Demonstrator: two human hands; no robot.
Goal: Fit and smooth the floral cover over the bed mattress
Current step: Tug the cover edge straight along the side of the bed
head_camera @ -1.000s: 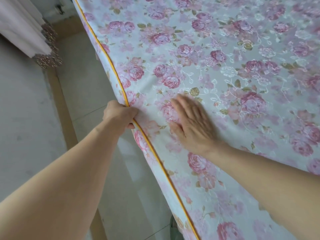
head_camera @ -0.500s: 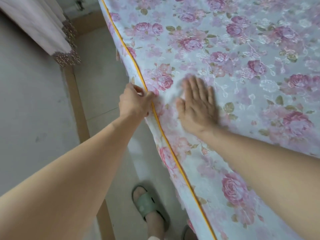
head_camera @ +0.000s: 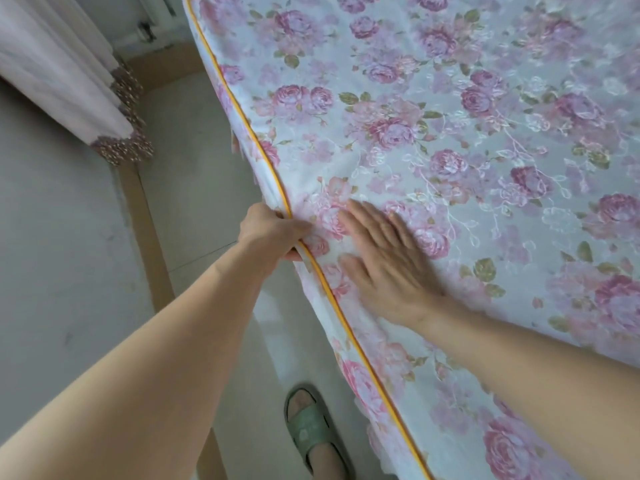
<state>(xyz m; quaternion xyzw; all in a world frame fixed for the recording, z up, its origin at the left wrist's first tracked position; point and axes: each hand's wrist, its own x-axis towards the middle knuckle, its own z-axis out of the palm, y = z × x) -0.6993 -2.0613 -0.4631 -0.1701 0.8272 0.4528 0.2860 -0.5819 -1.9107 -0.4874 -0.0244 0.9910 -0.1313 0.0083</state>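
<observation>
**Seating the piped edge along the mattress side**

Our left hand (head_camera: 273,232) curls round the floral cover (head_camera: 450,140) right at its yellow piping (head_camera: 263,157), fingers wrapped over the edge and gripping cloth on the side drop. Just beside it, our right hand (head_camera: 388,261) lies flat on top, fingers straight and pressed to the fabric, with the piping running between the two. Both arms reach forward from the lower corners.

We judge this to be the fitting step: the cover already lies across the mattress top, and we are lining the piping up with the mattress edge. The next move likely calls for a downward tug with the left while the right sweeps outward.

Below, a green slipper (head_camera: 311,427) stands on the pale floor (head_camera: 194,174); a curtain (head_camera: 62,71) hangs at far left.
</observation>
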